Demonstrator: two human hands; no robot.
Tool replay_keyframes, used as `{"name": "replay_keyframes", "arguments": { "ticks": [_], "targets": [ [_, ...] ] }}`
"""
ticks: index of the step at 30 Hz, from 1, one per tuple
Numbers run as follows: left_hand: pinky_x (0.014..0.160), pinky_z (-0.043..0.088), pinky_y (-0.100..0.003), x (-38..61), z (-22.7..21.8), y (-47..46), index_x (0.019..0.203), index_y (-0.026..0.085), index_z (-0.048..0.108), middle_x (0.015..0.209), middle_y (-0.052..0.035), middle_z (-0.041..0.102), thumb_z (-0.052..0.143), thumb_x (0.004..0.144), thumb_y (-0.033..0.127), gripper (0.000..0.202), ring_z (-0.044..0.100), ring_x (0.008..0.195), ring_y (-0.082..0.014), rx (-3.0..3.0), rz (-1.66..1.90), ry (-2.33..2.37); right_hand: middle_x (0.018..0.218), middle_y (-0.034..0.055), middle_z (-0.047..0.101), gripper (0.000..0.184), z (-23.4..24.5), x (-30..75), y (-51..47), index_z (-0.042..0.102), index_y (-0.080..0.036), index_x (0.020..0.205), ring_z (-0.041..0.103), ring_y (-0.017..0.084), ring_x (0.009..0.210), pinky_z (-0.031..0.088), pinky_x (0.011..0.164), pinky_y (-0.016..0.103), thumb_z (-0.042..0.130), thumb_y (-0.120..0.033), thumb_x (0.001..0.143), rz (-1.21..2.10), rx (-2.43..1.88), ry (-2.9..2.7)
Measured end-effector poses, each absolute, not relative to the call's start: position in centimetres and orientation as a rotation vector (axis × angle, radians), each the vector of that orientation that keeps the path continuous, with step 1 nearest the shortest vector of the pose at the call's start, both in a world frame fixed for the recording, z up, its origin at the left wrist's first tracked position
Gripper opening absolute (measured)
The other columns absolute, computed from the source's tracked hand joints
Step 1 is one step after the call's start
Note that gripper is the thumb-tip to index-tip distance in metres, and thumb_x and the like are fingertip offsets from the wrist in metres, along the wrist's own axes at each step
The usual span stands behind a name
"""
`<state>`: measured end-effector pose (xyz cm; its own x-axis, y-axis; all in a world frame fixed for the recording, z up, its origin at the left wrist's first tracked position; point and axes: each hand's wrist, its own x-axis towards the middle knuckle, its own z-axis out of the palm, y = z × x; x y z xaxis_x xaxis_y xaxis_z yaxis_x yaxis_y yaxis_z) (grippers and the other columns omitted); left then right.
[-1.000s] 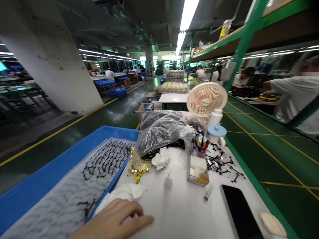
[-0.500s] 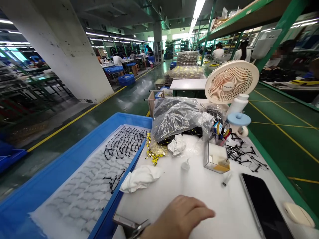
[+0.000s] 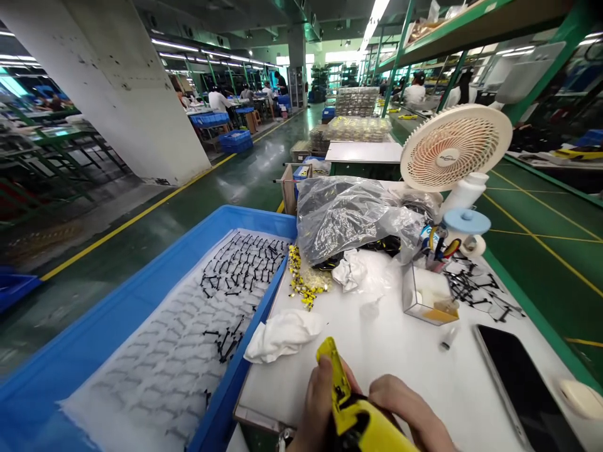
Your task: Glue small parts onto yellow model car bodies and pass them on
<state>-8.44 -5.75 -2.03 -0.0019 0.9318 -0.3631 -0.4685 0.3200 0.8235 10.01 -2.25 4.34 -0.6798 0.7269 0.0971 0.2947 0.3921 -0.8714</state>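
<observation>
One yellow-black part [image 3: 346, 415] held between left hand [image 3: 311, 405], right hand [image 3: 409, 403].

Yellow-and-black piece [image 3: 377, 433] runs off the bottom edge, phone [image 3: 522, 386] too. Can't see the right hand's [image 3: 407, 405] fingertips, yellow bits [image 3: 308, 292] too tiny to ID.

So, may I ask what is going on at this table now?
Someone holds a yellow and black part above the near end of the white table. The left hand grips it, thumb against its yellow end; the right hand is at its other side, its grip partly hidden. To the left, a blue tray holds black pieces; a phone lies on the right.
</observation>
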Motion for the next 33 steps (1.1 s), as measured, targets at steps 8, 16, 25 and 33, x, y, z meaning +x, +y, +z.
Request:
{"name": "replay_keyframes", "arguments": {
  "ticks": [8, 16, 25, 33],
  "targets": [
    [0.044, 0.033, -0.025, -6.7, -3.6, -6.4, 0.058, 0.019, 0.057, 0.044, -0.0029, 0.055, 0.045, 0.056, 0.096, 0.079, 0.048, 0.040, -0.0146, 0.123, 1.278, 0.824, 0.114, 0.0128, 0.059, 0.034, 6.1, 8.4, 2.9, 0.055, -0.025, 0.115, 0.061, 0.024, 0.097, 0.055, 0.080, 0.038, 0.061, -0.043, 0.086, 1.260, -0.682, -2.294],
    [0.041, 0.042, -0.032, -5.8, -4.5, -6.6, 0.048, 0.020, 0.048, 0.039, -0.0067, 0.051, 0.040, 0.056, 0.098, 0.078, 0.056, 0.039, -0.0235, 0.319, 1.174, 0.844, 0.100, 0.0107, 0.061, 0.022, -0.8, -1.7, 8.2, 0.060, -0.015, 0.103, 0.060, 0.023, 0.094, 0.051, 0.087, 0.042, 0.048, -0.005, 0.087, 0.756, -0.873, -2.603],
    [0.039, 0.037, -0.030, -5.5, -0.6, -5.7, 0.042, 0.018, 0.053, 0.036, -0.0079, 0.047, 0.031, 0.062, 0.097, 0.084, 0.052, 0.036, -0.0213, 0.553, 1.079, 0.933, 0.085, 0.0014, 0.060, 0.008, -2.0, -2.0, 9.0, 0.060, -0.014, 0.083, 0.058, 0.016, 0.082, 0.051, 0.080, 0.035, 0.058, -0.014, 0.091, 0.675, -0.933, -2.564],
    [0.039, 0.036, -0.026, -3.7, 1.6, -3.0, 0.058, 0.014, 0.061, 0.044, -0.0058, 0.053, 0.032, 0.066, 0.094, 0.086, 0.048, 0.036, -0.0142, 0.799, 0.967, 0.820, 0.064, 0.0000, 0.055, 0.024, 1.9, 10.7, 2.5, 0.054, -0.020, 0.075, 0.052, 0.013, 0.059, 0.044, 0.054, 0.025, 0.061, -0.039, 0.090, 1.004, -1.247, -1.911]
  ]
}}
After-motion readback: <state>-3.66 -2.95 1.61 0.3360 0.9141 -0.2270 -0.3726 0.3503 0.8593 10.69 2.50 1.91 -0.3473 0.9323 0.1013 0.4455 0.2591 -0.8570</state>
